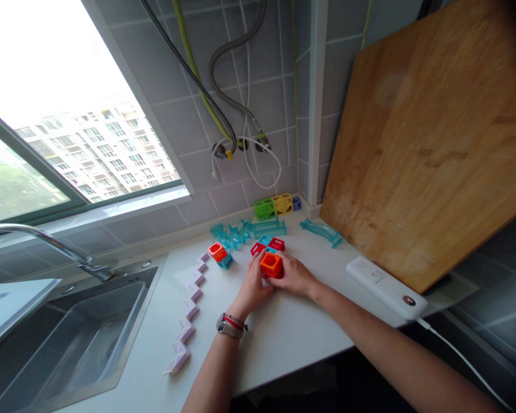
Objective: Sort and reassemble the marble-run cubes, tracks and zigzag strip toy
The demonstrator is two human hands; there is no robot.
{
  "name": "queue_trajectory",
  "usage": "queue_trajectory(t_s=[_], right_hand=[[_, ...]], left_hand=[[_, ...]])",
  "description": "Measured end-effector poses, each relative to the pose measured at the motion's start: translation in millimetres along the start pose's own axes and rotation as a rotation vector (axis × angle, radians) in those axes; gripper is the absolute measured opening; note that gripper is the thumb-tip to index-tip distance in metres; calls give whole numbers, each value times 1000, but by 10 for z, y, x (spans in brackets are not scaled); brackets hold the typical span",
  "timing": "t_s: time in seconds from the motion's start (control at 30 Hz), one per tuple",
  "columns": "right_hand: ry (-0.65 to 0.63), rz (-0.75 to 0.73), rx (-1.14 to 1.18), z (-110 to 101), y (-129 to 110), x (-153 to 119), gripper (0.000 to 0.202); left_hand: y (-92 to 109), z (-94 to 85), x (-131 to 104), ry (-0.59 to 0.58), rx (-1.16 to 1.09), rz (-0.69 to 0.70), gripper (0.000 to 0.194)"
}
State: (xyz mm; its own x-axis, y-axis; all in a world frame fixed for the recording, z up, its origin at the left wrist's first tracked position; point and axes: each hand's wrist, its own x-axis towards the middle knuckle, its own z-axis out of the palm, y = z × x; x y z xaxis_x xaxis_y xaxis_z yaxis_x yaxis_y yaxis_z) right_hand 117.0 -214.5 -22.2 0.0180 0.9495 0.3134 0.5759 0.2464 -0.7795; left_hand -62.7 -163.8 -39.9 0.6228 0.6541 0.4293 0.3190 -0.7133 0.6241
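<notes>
An orange hollow toy block (271, 264) with a round opening on top is held above the white counter's middle. My left hand (253, 284) is closed around its left side. From the right, my right hand (296, 275) grips the same block, fingers curled at its lower edge. Part of a red piece shows under it, and how the two join is hidden. Just beyond my fingertips lie red blocks (277, 244) and teal blocks (265, 240). Left of my hands stands a small orange-red block group (217, 251) with a teal block (226, 262) attached.
Translucent teal track pieces (269, 228) lie behind, with a curved one (321, 231) further right. Green (264, 209) and yellow blocks (282, 203) line the wall. A zigzag lilac strip (192, 312) borders the sink (131, 321). A white power bank (384, 288) sits by the wooden board (434, 143).
</notes>
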Motion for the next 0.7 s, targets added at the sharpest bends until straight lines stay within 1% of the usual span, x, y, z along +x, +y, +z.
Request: queue_trajectory(t_s=[0.13, 0.27, 0.37, 0.7], right_hand=[[-1, -8, -26, 6, 20, 3, 50], [2, -8, 5, 7, 29, 2, 49], [-8, -1, 34, -3, 24, 2, 48], [-31, 25, 8, -27, -12, 0, 45]], left_hand=[[-14, 8, -6, 1, 2, 0, 97], [-13, 14, -10, 5, 3, -7, 98], [4, 10, -6, -2, 8, -17, 97], [25, 12, 0, -8, 6, -13, 94]])
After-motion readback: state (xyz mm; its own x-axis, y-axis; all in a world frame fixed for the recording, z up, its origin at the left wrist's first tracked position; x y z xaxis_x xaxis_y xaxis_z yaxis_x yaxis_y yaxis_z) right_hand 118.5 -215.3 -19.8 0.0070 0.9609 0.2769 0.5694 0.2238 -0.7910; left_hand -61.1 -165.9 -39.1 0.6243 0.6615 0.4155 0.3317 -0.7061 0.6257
